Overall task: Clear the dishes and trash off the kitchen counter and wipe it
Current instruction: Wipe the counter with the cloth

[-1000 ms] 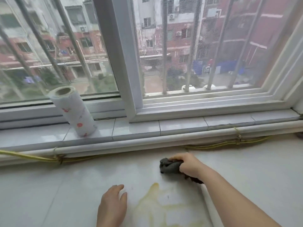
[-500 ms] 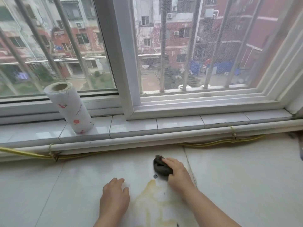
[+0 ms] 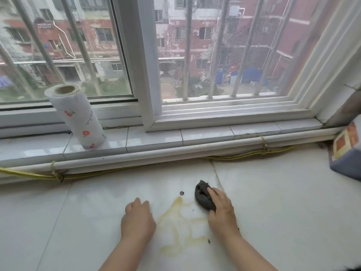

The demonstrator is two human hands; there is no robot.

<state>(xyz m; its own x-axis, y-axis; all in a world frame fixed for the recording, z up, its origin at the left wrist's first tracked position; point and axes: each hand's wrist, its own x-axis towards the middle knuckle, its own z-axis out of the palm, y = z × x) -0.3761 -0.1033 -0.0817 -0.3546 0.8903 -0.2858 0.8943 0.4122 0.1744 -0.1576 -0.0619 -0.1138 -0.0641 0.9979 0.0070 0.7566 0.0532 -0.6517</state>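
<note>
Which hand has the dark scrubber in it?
The right hand grips the dark scrubber just right of the yellow stain; the left hand holds nothing and rests on the counter on the stain's other side.

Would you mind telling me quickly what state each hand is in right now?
Left hand: open, loosely curled fingers resting on the white counter, holding nothing.
Right hand: closed, gripping the dark scrubber against the counter.

Open counter (image 3: 58,222) leftward; patterned bundle (image 3: 347,151) far right
</note>
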